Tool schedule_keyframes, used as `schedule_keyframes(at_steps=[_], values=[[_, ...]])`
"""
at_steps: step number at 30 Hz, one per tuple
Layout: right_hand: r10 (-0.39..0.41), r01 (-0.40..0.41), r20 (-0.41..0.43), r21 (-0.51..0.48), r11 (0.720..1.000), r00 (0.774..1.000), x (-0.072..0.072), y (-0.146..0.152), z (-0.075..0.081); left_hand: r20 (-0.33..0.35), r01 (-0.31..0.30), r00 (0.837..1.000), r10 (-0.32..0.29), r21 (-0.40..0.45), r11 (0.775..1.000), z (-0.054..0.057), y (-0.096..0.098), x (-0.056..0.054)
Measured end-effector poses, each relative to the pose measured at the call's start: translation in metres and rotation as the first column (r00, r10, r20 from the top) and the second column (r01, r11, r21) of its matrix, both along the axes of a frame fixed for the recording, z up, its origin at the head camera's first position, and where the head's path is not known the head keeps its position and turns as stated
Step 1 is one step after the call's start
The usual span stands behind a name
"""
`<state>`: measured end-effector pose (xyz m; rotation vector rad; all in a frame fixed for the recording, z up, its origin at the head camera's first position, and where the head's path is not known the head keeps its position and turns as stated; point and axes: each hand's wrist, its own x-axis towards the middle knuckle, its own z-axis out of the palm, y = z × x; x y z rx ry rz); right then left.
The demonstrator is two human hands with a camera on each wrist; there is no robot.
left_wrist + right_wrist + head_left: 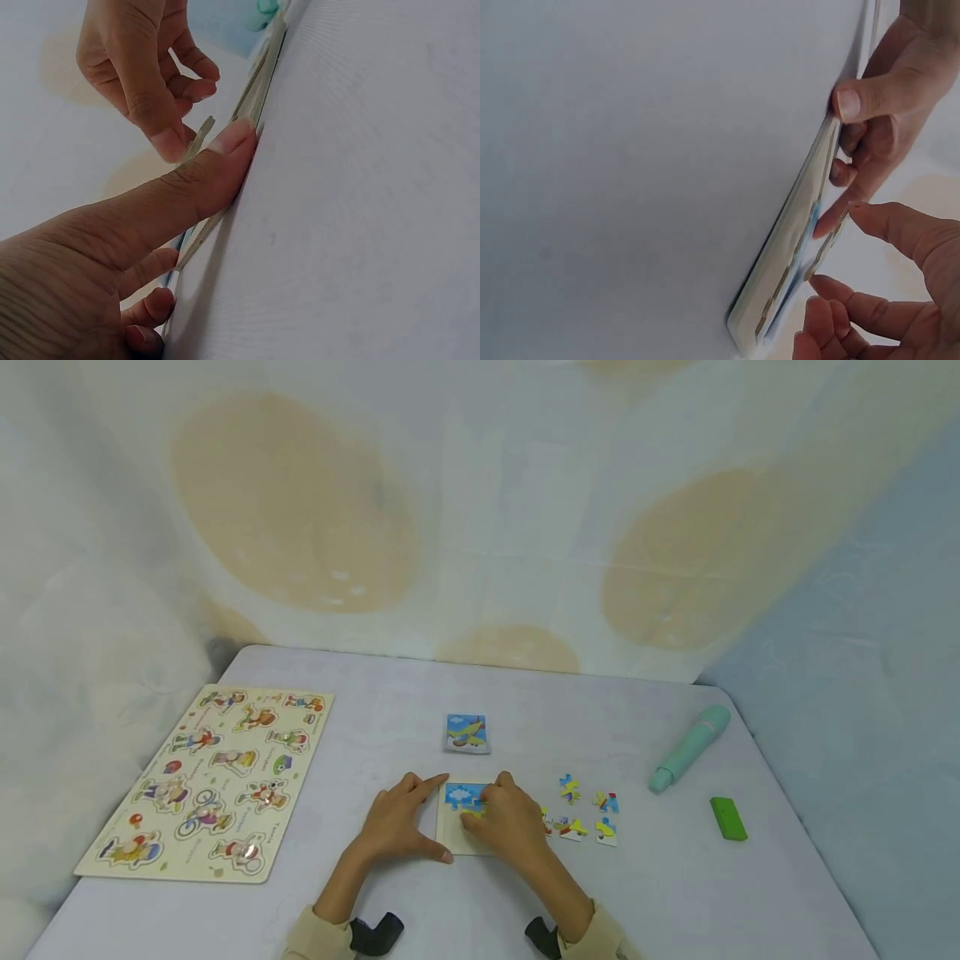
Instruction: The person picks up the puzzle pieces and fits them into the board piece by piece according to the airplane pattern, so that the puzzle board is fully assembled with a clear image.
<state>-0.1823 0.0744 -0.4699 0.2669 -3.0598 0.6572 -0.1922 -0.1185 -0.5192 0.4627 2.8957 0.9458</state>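
Note:
A small pale puzzle tray (463, 843) lies on the table, its upper part filled with blue-and-white cloud pieces (460, 795). My left hand (400, 823) holds the tray at its left side, thumb at the near edge and fingers toward the far corner. Over the tray, my right hand (513, 823) pinches a thin puzzle piece (829, 244) between thumb and finger. In the right wrist view that piece is tilted above the tray; its picture is mostly hidden. Several loose puzzle pieces (572, 829) lie to the right of the right hand.
Behind the tray sits a small airplane picture card (467, 733). A large cream board with cartoon figures (251, 785) occupies the left. At the right lie a mint-green cylinder (690, 749) and a green block (728, 818). Patterned cloth walls enclose the table.

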Motion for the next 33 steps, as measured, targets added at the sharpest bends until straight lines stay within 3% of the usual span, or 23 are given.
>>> schedule_keyframes(at_steps=[13,21,27,33], values=[[0.055,-0.055,0.021,0.002,0.998,0.998,-0.002,-0.014,-0.008,-0.023,0.014,1.000,-0.013,0.007,1.000,0.001,0.001,-0.001],[0.079,-0.075,-0.030,0.112,0.991,0.996,0.001,-0.016,-0.009,-0.026,0.009,1.000,-0.009,0.005,1.000,0.000,0.000,0.000],[0.143,-0.123,-0.072,0.232,0.965,0.987,0.011,-0.007,-0.002,-0.039,0.013,0.999,-0.013,0.000,1.000,-0.001,-0.001,0.001],[0.232,-0.228,0.023,0.300,0.926,0.973,0.026,0.004,0.004,-0.028,-0.001,1.000,0.001,-0.015,1.000,-0.003,0.000,-0.001]])
